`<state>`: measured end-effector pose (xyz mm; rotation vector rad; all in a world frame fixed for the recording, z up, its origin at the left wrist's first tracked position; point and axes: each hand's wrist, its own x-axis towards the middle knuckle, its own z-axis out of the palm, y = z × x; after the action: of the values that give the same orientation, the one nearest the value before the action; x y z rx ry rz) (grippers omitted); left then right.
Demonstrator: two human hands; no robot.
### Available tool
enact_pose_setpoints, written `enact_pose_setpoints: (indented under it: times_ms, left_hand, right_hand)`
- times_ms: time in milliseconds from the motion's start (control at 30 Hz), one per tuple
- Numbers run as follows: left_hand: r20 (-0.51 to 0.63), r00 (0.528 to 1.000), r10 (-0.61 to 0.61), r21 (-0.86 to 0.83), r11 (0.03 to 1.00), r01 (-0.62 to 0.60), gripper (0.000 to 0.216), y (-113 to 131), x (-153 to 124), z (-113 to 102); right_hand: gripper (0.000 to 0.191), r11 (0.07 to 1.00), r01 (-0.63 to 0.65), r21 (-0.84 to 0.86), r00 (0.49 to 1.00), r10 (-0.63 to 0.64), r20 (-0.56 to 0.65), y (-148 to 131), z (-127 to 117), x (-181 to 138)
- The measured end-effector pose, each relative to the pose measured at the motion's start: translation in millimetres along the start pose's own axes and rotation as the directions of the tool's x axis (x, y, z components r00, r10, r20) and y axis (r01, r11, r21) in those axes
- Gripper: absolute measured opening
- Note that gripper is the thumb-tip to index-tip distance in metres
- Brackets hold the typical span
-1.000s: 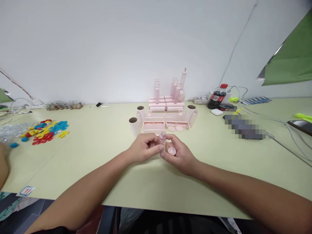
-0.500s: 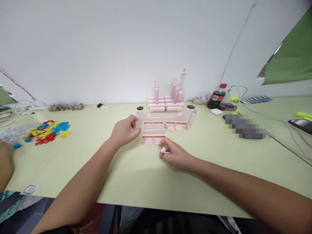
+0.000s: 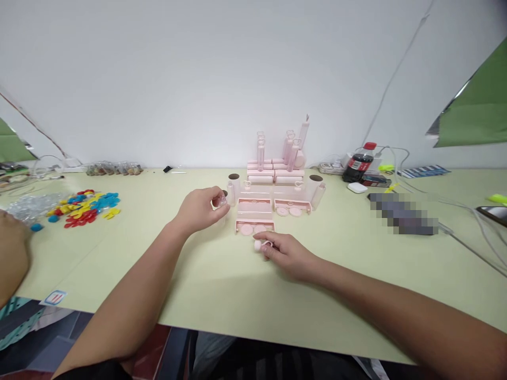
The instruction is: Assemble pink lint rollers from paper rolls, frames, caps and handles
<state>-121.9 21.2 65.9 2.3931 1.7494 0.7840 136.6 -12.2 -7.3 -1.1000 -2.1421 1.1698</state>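
Over the desk point(image 3: 198, 295), my part-curled left hand point(image 3: 201, 209) grips a clear tube point(image 3: 222, 200) beside the pink case point(image 3: 254, 215), perhaps to steady it; my right hand point(image 3: 289, 254) pinches a looped pink piece point(image 3: 259, 245) securely.

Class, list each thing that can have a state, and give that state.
Left hand, fingers curled around a clear piece
Right hand, fingers gripping a small pink piece
Cola bottle, capped, dark drink inside
White tubes, upright, tops open
Heart-topped tubes, standing upright
Front pink boxes, lying flat, open or shut unclear
Coloured pieces, loose, heaped together
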Motion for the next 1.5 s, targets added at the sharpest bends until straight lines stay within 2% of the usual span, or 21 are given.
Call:
enact_pose_setpoints:
  times_ms: [200, 333, 467, 633, 800, 933, 1033, 1100, 1167, 1233, 1300, 1400, 1433, 1467, 1500]
  left_hand:
    - [0.05, 0.999, -0.016, -0.033, 0.999, 0.017, 0.011, 0.0, 0.4, -0.5]
    - [0.079, 0.997, -0.025, -0.014, 1.0, 0.027, 0.01, 1.6, 0.4, 0.2]
    - [0.087, 0.996, -0.012, 0.009, 1.0, 0.011, 0.012, 1.4, 0.2, 3.6]
    - [0.081, 0.997, 0.003, 0.062, 0.998, -0.008, 0.019, 1.4, -0.3, 8.4]
    - [0.08, 0.997, 0.014, 0.11, 0.994, -0.023, 0.026, 4.5, -0.2, 9.0]
    - [0.043, 0.999, 0.024, 0.092, 0.995, -0.028, 0.029, 4.5, -0.3, 9.8]
    - [-0.1, 0.992, 0.078, 0.033, 0.997, -0.075, 0.025, 3.1, -1.0, 13.2]
    - [-0.242, 0.961, 0.137, 0.008, 0.99, -0.139, 0.02, 3.3, -1.9, 16.9]
    - [-0.369, 0.906, 0.208, 0.004, 0.975, -0.222, 0.018, 6.4, -3.3, 21.2]
    - [-0.442, 0.847, 0.295, 0.012, 0.946, -0.323, 0.019, 13.2, -5.9, 25.7]
    - [-0.459, 0.796, 0.394, 0.03, 0.903, -0.429, 0.019, 23.6, -9.8, 29.9]
    - [-0.412, 0.741, 0.53, 0.049, 0.825, -0.562, 0.018, 41.2, -17.2, 35.4]
    - [-0.398, 0.725, 0.563, 0.047, 0.802, -0.596, 0.018, 46.3, -19.5, 37.0]
    - [-0.389, 0.708, 0.589, 0.043, 0.78, -0.625, 0.018, 50.5, -21.5, 38.6]
    - [-0.383, 0.697, 0.606, 0.038, 0.765, -0.643, 0.018, 53.7, -23.0, 39.9]
  right_hand:
    - [0.011, 0.968, 0.09, -0.234, 0.985, -0.121, -0.122, -24.1, -20.7, 18.8]
    - [0.014, 0.921, 0.117, -0.372, 0.97, -0.187, -0.157, -35.0, -31.8, 51.0]
    - [0.014, 0.82, 0.138, -0.555, 0.94, -0.285, -0.187, -35.2, -35.4, 90.7]
    - [0.016, 0.807, 0.107, -0.581, 0.955, -0.245, -0.164, -27.5, -33.0, 115.6]
    - [0.017, 0.814, 0.114, -0.569, 0.952, -0.253, -0.171, -26.2, -35.4, 107.7]
    - [0.025, 0.808, 0.089, -0.582, 0.947, -0.25, -0.202, -27.3, -50.2, 102.8]
    - [0.027, 0.78, 0.007, -0.626, 0.938, -0.222, -0.265, -28.1, -76.5, 109.0]
    - [0.03, 0.772, -0.061, -0.633, 0.911, -0.216, -0.352, -27.3, -102.3, 118.2]
    - [0.031, 0.754, -0.158, -0.638, 0.864, -0.207, -0.459, -24.6, -132.9, 129.5]
    - [0.032, 0.743, -0.266, -0.614, 0.787, -0.201, -0.583, -19.5, -164.6, 139.9]
    - [0.034, 0.764, -0.344, -0.546, 0.705, -0.174, -0.688, -12.1, -193.5, 146.8]
    - [0.043, 0.832, -0.401, -0.383, 0.596, -0.08, -0.799, 2.1, -226.6, 150.1]
    - [0.047, 0.85, -0.397, -0.345, 0.594, -0.049, -0.803, 7.3, -234.7, 150.2]
    - [0.051, 0.854, -0.392, -0.343, 0.614, -0.035, -0.789, 12.5, -241.7, 150.4]
    - [0.054, 0.842, -0.379, -0.384, 0.655, -0.049, -0.754, 17.7, -247.7, 151.0]
